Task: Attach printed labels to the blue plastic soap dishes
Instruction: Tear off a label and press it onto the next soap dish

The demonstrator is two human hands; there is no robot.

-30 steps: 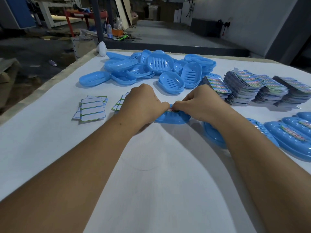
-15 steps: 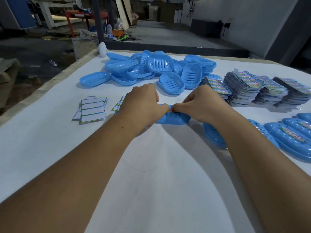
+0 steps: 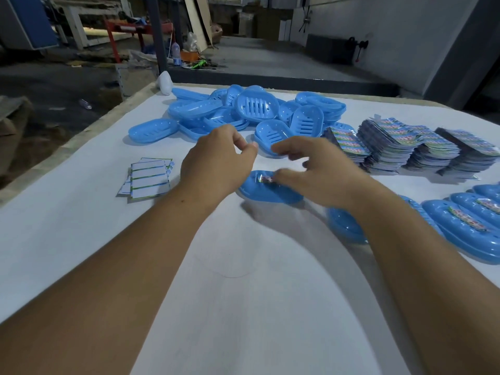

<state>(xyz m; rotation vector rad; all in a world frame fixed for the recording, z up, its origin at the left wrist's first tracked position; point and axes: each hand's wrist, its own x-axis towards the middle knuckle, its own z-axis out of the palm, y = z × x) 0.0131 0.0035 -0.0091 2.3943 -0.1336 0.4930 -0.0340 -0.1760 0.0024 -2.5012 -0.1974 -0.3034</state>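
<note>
Left hand: the left hand (image 3: 216, 163) hovered above the table, just left of the dish, fingers loosely curled with thumb and forefinger near each other; it held nothing that could be seen.
Right hand: the right hand (image 3: 316, 171) was blurred, fingers spread and relaxed over the right end of the dish; whether the lowest fingertips touched the label could not be told.
Dish: one blue dish (image 3: 266, 190) lay dome side up on the table (image 3: 243, 307), between the two hands and partly under the right one.
Label: a small printed label (image 3: 263, 179) sat on top of that dish near its left end.
Pile: a loose pile of dishes (image 3: 254, 112) lay at the far side of the table, some tilted, some hollow side up showing slots.
Label stacks: stacks of printed labels (image 3: 411, 147) stood in a row right of the pile.
Done dishes: a row of dishes with labels (image 3: 465, 223) lay at the right edge, overlapping one another.
Backing sheets: white backing sheets (image 3: 148, 177) lay fanned out left of the left hand.
Bottle: a white bottle (image 3: 165, 82) stood at the table's far left corner.
</note>
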